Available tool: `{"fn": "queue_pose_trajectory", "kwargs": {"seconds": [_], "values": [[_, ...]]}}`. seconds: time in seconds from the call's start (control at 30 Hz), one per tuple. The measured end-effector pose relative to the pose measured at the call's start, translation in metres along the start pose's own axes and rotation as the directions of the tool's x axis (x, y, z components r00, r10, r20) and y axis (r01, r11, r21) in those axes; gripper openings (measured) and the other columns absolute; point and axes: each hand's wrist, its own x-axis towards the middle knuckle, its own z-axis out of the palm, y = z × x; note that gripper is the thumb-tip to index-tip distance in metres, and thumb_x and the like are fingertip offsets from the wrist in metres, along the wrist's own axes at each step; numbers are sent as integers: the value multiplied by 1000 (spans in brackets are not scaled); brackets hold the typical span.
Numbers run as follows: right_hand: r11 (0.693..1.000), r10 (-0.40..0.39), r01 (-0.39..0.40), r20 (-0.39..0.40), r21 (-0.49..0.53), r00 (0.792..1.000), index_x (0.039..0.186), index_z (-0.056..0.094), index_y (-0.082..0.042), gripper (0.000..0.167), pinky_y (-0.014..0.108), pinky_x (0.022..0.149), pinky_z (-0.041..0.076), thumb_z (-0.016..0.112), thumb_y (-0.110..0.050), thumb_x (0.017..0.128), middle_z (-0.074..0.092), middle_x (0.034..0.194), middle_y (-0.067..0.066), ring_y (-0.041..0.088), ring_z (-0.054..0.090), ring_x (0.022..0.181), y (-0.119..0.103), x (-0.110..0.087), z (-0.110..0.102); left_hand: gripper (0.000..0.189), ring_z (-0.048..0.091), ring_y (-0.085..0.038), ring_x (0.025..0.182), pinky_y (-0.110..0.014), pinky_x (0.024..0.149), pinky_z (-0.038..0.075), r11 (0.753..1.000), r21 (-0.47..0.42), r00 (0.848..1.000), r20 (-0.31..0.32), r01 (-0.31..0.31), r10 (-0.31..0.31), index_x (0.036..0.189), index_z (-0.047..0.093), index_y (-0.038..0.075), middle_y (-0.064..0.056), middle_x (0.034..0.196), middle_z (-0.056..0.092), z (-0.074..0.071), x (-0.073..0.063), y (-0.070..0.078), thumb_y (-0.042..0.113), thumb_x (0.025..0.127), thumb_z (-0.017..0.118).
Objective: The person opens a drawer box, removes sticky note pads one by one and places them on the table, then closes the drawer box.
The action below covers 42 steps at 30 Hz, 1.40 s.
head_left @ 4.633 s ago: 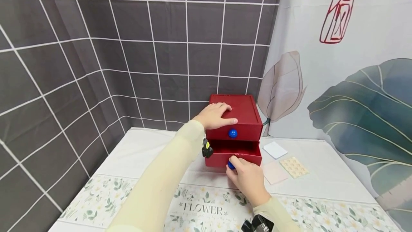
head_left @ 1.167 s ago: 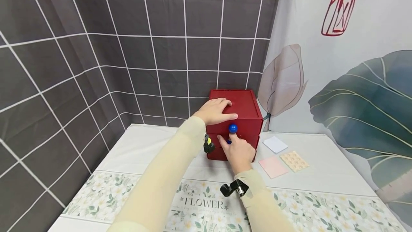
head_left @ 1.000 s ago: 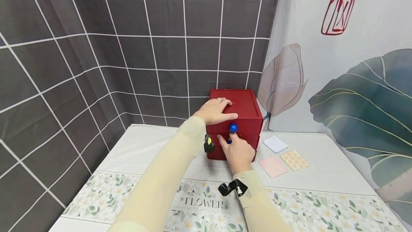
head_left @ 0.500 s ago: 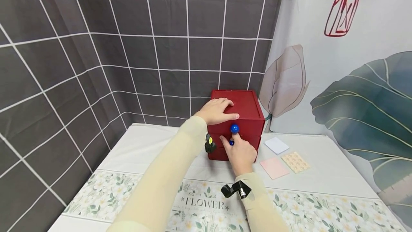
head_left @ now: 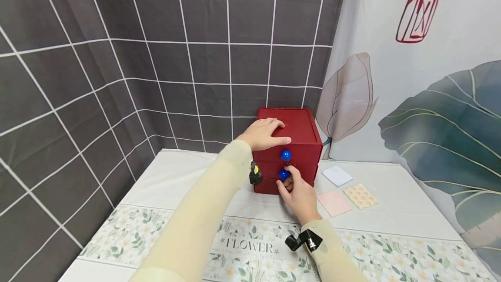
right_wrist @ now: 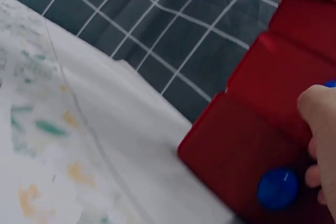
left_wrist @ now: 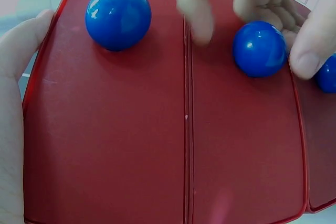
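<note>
Drawing back from the middle drawer (head_left: pixel 268 169), now closed flush, the right grip (head_left: pixel 300 196) hangs loosely spread beside its blue knob (head_left: pixel 283 175), pinching nothing; the left grip (head_left: pixel 262 135) rests spread on the red box (head_left: pixel 299 129), far back on the surface (head_left: pixel 176 182). The push seems over.

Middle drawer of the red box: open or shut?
Shut: the middle drawer looks flush with the top drawer, only a thin seam between them.

Bright head view, blurred fingers (left_wrist: pixel 198 17), glare on top blue knob (left_wrist: pixel 118 18).
</note>
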Motion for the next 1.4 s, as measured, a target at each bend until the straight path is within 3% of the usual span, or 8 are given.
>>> {"fn": "queue_pose_trajectory", "kwargs": {"seconds": [0.17,0.3,0.47,0.63,0.9,1.13,1.4], "values": [[999,16,-18,-39,-28,999,106,53,-10,33,29,50,47,79,-18,86,64,73,-3,10,60,58,13,-12,4,69,41,-20,139,-42,121,25,1000,-7,1000,1,6,-6,146,47,20,-1,150,46,1,0,-1,63,94,53],[990,90,-86,29,-110,996,91,56,-17,22,29,47,39,76,-23,87,57,62,-9,10,51,51,16,-16,4,68,40,-19,139,-42,121,24,1000,-10,1000,3,4,-4,146,47,20,-1,150,46,0,0,-1,63,94,53],[974,122,-95,120,-206,985,88,54,-17,30,29,43,33,76,-37,88,47,54,-10,10,45,45,13,-20,10,68,41,-19,139,-41,121,25,1000,-9,1000,0,-5,5,146,47,20,-1,150,47,-1,-1,-1,63,94,53],[955,92,-54,118,-291,989,89,50,-12,41,30,39,29,77,-42,86,41,50,-4,17,44,41,10,-20,22,68,41,-20,138,-41,121,26,1000,-9,1000,-5,-6,6,146,47,20,-2,149,48,-2,-2,0,63,94,53],[946,0,7,23,-325,1000,89,55,-11,30,34,37,33,77,-30,85,46,46,1,24,49,39,7,-21,30,68,41,-19,138,-41,121,26,1000,-7,1000,-7,-2,2,146,48,20,-1,149,48,-1,-1,1,63,94,53],[919,-101,90,-8,-384,995,90,58,-11,29,43,56,46,79,-30,84,60,53,4,25,63,52,9,-21,29,68,41,-19,139,-41,121,25,1000,-16,1000,-5,4,-4,146,48,20,-1,149,48,-1,0,2,63,94,53],[883,-193,207,77,-421,978,104,62,-15,27,43,69,41,79,-24,84,63,66,6,28,61,63,12,-28,26,67,41,-19,139,-40,121,26,1000,-20,1000,-4,7,-8,146,48,20,-1,149,47,-1,-2,2,62,94,54]]}}
